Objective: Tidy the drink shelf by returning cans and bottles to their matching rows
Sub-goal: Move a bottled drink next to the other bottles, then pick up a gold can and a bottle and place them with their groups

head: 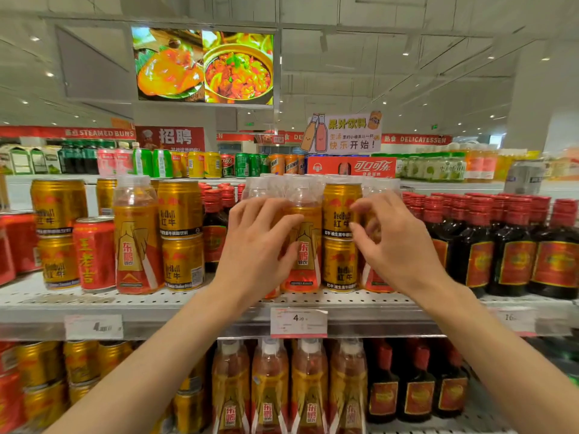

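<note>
On the middle shelf [188, 303], my left hand [257, 245] wraps around a yellow-and-red Dongpeng bottle that it mostly hides. Its thumb lies across the neighbouring Dongpeng bottle [303, 245]. Just to the right, two gold Red Bull cans stand stacked inside the bottle row, the upper can [338, 211] on the lower can [338, 264]. My right hand [394, 245] hovers with curled fingers, its fingertips at the upper can's right edge, and I see no clear grip. It covers another Dongpeng bottle [374, 281]. A lone Dongpeng bottle [136, 239] stands further left among stacked Red Bull cans [180, 233].
A red Wanglaoji can [94, 255] stands among gold cans at the left. Dark bottles with red caps [507, 252] fill the right side. The lower shelf holds more Dongpeng bottles [269, 386] and dark bottles [416, 389]. A price tag [298, 322] hangs on the shelf edge.
</note>
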A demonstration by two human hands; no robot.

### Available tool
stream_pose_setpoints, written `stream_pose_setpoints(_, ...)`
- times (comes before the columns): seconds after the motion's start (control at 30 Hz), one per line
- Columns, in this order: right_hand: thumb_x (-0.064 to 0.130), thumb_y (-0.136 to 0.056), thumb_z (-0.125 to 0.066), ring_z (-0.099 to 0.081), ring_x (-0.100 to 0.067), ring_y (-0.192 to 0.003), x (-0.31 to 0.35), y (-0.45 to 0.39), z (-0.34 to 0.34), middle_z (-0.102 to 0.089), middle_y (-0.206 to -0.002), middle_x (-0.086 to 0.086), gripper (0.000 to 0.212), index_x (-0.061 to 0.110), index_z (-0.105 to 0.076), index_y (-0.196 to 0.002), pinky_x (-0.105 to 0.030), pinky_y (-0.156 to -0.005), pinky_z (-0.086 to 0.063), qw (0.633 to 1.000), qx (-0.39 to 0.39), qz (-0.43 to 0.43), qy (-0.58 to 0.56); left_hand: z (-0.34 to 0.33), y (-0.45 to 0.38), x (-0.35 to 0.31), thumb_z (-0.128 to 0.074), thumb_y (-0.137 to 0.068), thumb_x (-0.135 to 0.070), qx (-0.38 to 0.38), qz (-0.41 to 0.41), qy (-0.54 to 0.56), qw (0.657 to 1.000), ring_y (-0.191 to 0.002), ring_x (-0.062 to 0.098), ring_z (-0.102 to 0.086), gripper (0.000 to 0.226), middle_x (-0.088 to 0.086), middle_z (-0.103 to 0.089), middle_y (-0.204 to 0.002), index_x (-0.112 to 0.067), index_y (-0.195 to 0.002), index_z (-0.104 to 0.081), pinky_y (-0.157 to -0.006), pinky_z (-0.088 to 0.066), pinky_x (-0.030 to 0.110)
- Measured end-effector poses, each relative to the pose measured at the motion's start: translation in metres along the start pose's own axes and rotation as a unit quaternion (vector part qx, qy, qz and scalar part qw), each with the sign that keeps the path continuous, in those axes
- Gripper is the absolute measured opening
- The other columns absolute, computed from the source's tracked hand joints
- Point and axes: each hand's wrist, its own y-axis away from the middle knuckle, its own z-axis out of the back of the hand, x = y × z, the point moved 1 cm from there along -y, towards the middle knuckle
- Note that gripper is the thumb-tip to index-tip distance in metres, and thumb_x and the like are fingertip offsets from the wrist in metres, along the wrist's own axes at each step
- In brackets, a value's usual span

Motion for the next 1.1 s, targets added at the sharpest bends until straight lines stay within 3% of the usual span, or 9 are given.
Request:
stream_pose_setpoints(0.13, 0.024, -0.094, -0.066, -0.062, -0.013, -0.066, -0.002, -0.021, 0.002, -0.046, -0.132, -0.002, 0.042, 0.017, -0.052, -0.133, -0.036, -0.057, -0.060, 0.999, 0.005, 0.016, 0.035, -0.006, -0.007, -0.004, -0.075, -0.082, -0.033, 0.012, 0.011, -0.028, 0.999, -0.130, 0.029, -0.044, 0.047, 0.005, -0.060, -0.135, -0.020, -0.127, -0.067, -0.112, -0.026, 0.050)
stream_pose_setpoints(0.23, 0.030, -0.096, -0.062, -0.060, -0.012, -0.073, -0.002, -0.032, 0.001, -0.037, -0.150, -0.003, 0.056, 0.017, -0.043, -0.147, -0.036, -0.065, -0.060, 0.997, 0.039, 0.007, 0.063, -0.006, -0.007, -0.004, -0.073, -0.084, -0.035, 0.012, 0.016, -0.030, 0.999, -0.130, 0.029, -0.045, 0.046, 0.004, -0.060, -0.135, -0.020, -0.127, -0.067, -0.112, -0.027, 0.050)
stream_pose_setpoints(0.3, 0.033, -0.097, -0.061, -0.058, -0.013, -0.078, -0.003, -0.035, 0.001, -0.034, -0.152, -0.002, 0.052, 0.019, -0.043, -0.145, -0.037, -0.073, -0.058, 0.996, 0.063, -0.003, 0.063, -0.005, -0.006, -0.003, -0.073, -0.084, -0.036, 0.018, 0.018, -0.031, 0.999, -0.131, 0.029, -0.045, 0.047, 0.004, -0.060, -0.135, -0.021, -0.128, -0.067, -0.112, -0.027, 0.049)
stream_pose_setpoints(0.5, 0.033, -0.095, -0.065, -0.057, -0.010, -0.068, -0.007, -0.035, 0.005, -0.044, -0.127, 0.002, 0.041, 0.020, -0.044, -0.128, -0.034, -0.066, -0.058, 0.997, 0.076, -0.011, -0.002, -0.003, -0.006, -0.003, -0.077, -0.083, -0.032, 0.024, 0.020, -0.030, 0.999, -0.129, 0.029, -0.045, 0.045, 0.004, -0.061, -0.134, -0.020, -0.125, -0.068, -0.112, -0.026, 0.048)
stream_pose_setpoints(0.6, 0.034, -0.094, -0.066, -0.058, -0.012, -0.069, -0.007, -0.035, 0.010, -0.049, -0.104, 0.006, 0.039, 0.024, -0.038, -0.120, -0.035, -0.067, -0.057, 0.995, 0.087, -0.028, -0.027, -0.002, -0.007, -0.003, -0.078, -0.083, -0.032, 0.026, 0.024, -0.028, 0.999, -0.129, 0.029, -0.045, 0.045, 0.004, -0.061, -0.134, -0.020, -0.125, -0.069, -0.111, -0.026, 0.048)
stream_pose_setpoints(0.73, 0.046, -0.090, -0.069, -0.060, -0.015, -0.069, -0.007, -0.035, 0.014, -0.053, -0.081, 0.009, 0.043, 0.025, -0.038, -0.110, -0.036, -0.068, -0.054, 0.993, 0.094, -0.057, -0.033, -0.001, -0.007, -0.005, -0.078, -0.083, -0.032, 0.034, 0.029, -0.030, 0.999, -0.129, 0.030, -0.045, 0.045, 0.004, -0.061, -0.134, -0.020, -0.125, -0.068, -0.112, -0.027, 0.049)
stream_pose_setpoints(0.93, 0.049, -0.083, -0.074, -0.062, -0.016, -0.066, -0.008, -0.027, 0.018, -0.060, -0.093, 0.001, 0.041, 0.023, -0.046, -0.099, -0.038, -0.071, -0.057, 0.993, 0.026, -0.074, -0.089, 0.001, -0.006, -0.008, -0.074, -0.084, -0.037, 0.040, 0.038, -0.019, 0.998, -0.129, 0.030, -0.046, 0.044, 0.004, -0.062, -0.132, -0.020, -0.123, -0.069, -0.114, -0.026, 0.049)
stream_pose_setpoints(1.1, 0.046, -0.085, -0.075, -0.073, -0.018, -0.073, -0.009, -0.009, 0.024, -0.069, -0.100, -0.002, 0.040, 0.020, -0.047, -0.099, -0.035, -0.067, -0.060, 0.956, 0.007, -0.178, -0.234, 0.003, -0.003, -0.014, -0.063, -0.087, -0.047, 0.053, 0.052, 0.008, 0.997, -0.129, 0.029, -0.049, 0.046, 0.004, -0.063, -0.128, -0.020, -0.124, -0.069, -0.123, -0.020, 0.050)
